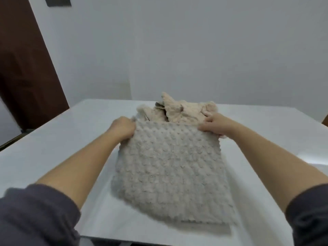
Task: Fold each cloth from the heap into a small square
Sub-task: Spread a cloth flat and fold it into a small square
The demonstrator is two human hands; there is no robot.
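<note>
A grey, bumpy-textured cloth [168, 167] hangs spread between my two hands over the white table [58, 151], its lower edge near the table's front. My left hand [122, 129] grips the cloth's upper left corner. My right hand [213, 126] pinches the upper right corner. Behind the held cloth lies a heap of beige and tan cloths [177, 108], partly hidden by it.
The table's far edge meets a plain pale wall [195, 50]. A dark brown door [23, 68] stands at the left. Bare table surface lies left and right of the cloth.
</note>
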